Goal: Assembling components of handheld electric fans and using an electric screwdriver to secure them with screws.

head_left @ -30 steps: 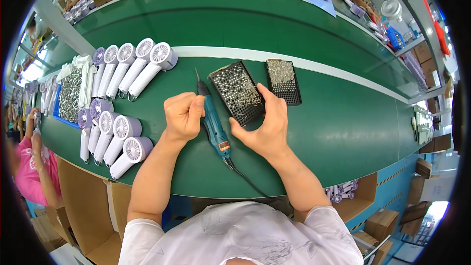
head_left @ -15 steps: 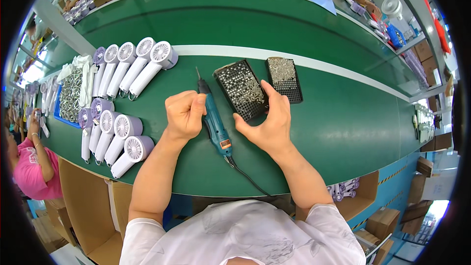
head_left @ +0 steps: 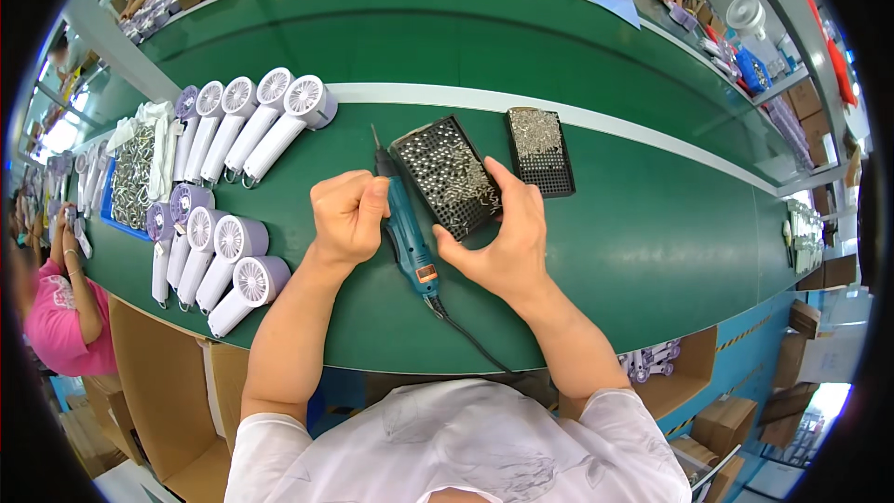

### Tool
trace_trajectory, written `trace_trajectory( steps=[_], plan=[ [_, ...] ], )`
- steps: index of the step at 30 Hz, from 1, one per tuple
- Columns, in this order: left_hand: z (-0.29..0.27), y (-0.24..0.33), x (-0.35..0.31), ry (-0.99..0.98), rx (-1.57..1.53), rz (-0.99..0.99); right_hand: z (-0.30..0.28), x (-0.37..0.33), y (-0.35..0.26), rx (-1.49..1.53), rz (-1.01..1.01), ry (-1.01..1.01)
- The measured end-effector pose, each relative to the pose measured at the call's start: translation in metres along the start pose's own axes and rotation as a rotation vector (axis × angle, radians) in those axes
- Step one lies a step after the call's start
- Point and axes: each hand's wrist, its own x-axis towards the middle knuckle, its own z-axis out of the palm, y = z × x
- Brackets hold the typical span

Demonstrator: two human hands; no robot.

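Note:
My right hand (head_left: 509, 237) grips the lower right end of a black perforated screw tray (head_left: 430, 151), thumb at its near edge and fingers along its right side. Loose silver screws are heaped toward the hand; others sit in the holes. My left hand (head_left: 348, 216) is closed in a fist beside a teal electric screwdriver (head_left: 407, 231). Whatever the fist may hold is hidden. The screwdriver lies with its bit pointing away and its cord running toward the table's near edge. Behind and right of the held tray stands a second black screw tray (head_left: 540, 151), its far half covered with small screws.
White and purple handheld fans (head_left: 244, 240) lie in two groups at left, next to a blue bin (head_left: 121, 205) of metal clips. A pale rail (head_left: 447, 96) crosses the green table (head_left: 652, 224). Cardboard boxes (head_left: 177, 382) stand below. Other people work at left and far side.
The held screw tray has shifted a little left and turned slightly, with my right hand moving along. Its screws are spread differently. My left fist has hardly moved.

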Motion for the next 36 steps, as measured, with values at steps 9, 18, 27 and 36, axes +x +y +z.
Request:
trace_trajectory(
  steps=[9, 18, 27, 36],
  plan=[
    [0.0, -0.002, -0.001, -0.01, -0.005, 0.006, 0.004, 0.005, 0.017, -0.111, -0.066, 0.048],
    [-0.001, 0.0, 0.0, -0.009, -0.001, 0.003, -0.001, 0.001, 0.006, -0.02, -0.005, -0.011],
    [-0.001, -0.001, -0.001, -0.009, -0.004, 0.008, 0.004, 0.003, 0.015, -0.085, 0.007, 0.023],
    [-0.001, -0.003, 0.0, 0.0, -0.02, 0.02, -0.002, 0.0, 0.01, -0.036, 0.02, 0.022]
  ],
)
